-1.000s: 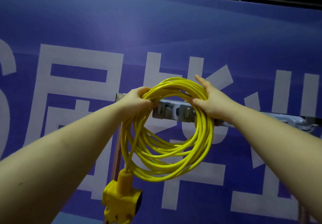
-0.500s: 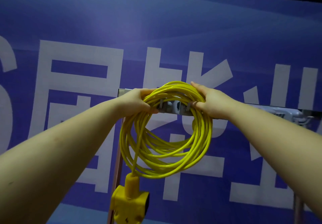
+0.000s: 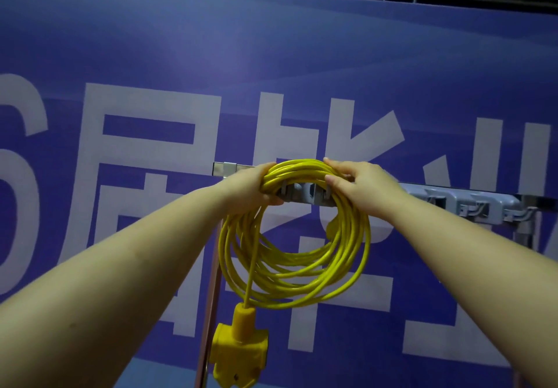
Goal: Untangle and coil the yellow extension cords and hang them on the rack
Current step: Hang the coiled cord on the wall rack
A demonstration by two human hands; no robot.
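Step in hand: hanging a finished coil, judged from the cord (image 3: 294, 236) already wound into a neat ring and raised to the rack (image 3: 471, 203).
Left hand (image 3: 249, 190): clenched around the bundled strands at the upper left of the ring.
Right hand (image 3: 359, 182): gripping the upper right of the ring, thumb in front, fingers (image 3: 338, 166) curled over the top strands.
Cord position: top of the ring held level with the grey hooks (image 3: 305, 193), which show through the loop between the two hands; impossible to tell whether any strand already rests on a hook.
Socket block (image 3: 238, 354): dangling free on a single strand below the ring, in front of the rack's upright post (image 3: 211, 282).
Backdrop: blue banner (image 3: 271, 55) with large white characters, close behind the rack.
Next move, as a judgement: all top strands to be lowered together behind a hook's tip, then the grip eased off one side at a time.
Risk: a stray strand missing the hook and slipping out of the coil; swinging weight of the block tugging the ring askew.
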